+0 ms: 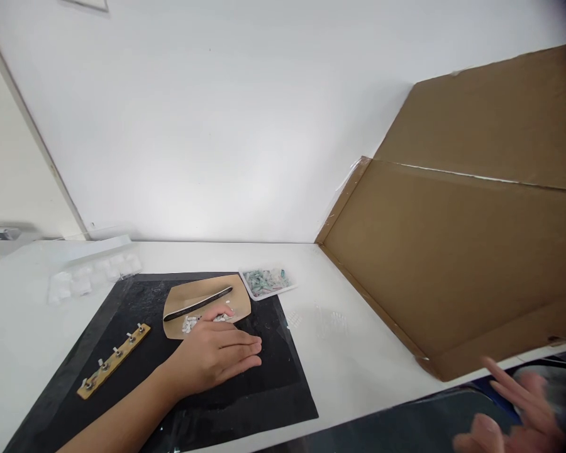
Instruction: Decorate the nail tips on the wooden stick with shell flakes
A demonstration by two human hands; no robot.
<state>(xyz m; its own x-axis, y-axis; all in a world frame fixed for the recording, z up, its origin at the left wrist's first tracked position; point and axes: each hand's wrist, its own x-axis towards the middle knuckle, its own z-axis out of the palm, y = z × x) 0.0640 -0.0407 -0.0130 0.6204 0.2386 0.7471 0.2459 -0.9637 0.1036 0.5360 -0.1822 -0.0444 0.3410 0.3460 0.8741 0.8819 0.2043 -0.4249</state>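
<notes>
My left hand (212, 352) reaches in from the lower left, back of the hand up, its fingers stretched to the right over the black mat (249, 402). One finger lies over the front of a shallow tan tray (179, 299), close to small white pieces (188, 323) in it; the hand covers part of them. A dark, narrow strip (198, 304) lies slantwise across the tray. My right hand (519, 409), somewhat blurred, is at the lower right beyond the table edge. Its fingers are apart, and I see nothing in them.
A wooden bar with several metal clamps (114, 360) lies left on the mat. Behind stands a white tray of greenish, clear packets (266, 282). Clear plastic packaging (94, 275) is back left. A large cardboard panel (462, 251) borders the table's right side.
</notes>
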